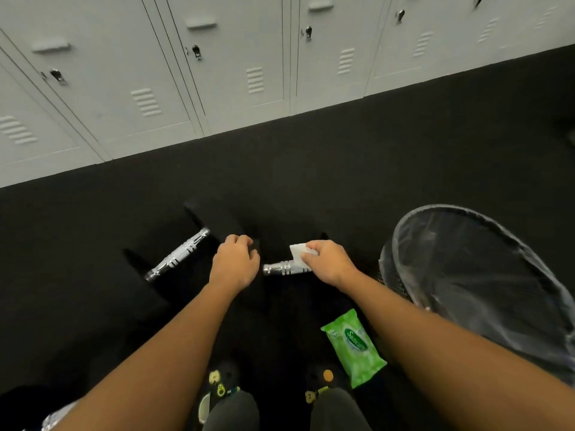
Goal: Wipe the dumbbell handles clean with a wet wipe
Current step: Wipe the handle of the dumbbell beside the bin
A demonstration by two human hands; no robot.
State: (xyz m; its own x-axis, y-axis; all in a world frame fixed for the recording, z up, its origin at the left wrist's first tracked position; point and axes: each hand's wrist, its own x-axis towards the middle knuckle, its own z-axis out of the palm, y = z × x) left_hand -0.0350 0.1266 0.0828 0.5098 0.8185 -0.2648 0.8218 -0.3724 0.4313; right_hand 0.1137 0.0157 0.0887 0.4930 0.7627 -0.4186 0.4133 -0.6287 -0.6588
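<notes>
Two black dumbbells lie on the dark floor. The left dumbbell shows its whole chrome handle (179, 254), untouched. The right dumbbell's chrome handle (281, 268) runs between my hands. My right hand (326, 261) pinches a white wet wipe (299, 255) and holds it against the right end of that handle. My left hand (235, 262) has its fingers curled over the black head (253, 241) at the handle's left end.
A green wet-wipe pack (353, 346) lies on the floor by my right foot. A bin lined with a clear bag (466, 275) stands at the right. Grey lockers (186, 73) line the far side. The floor (342, 166) is black rubber.
</notes>
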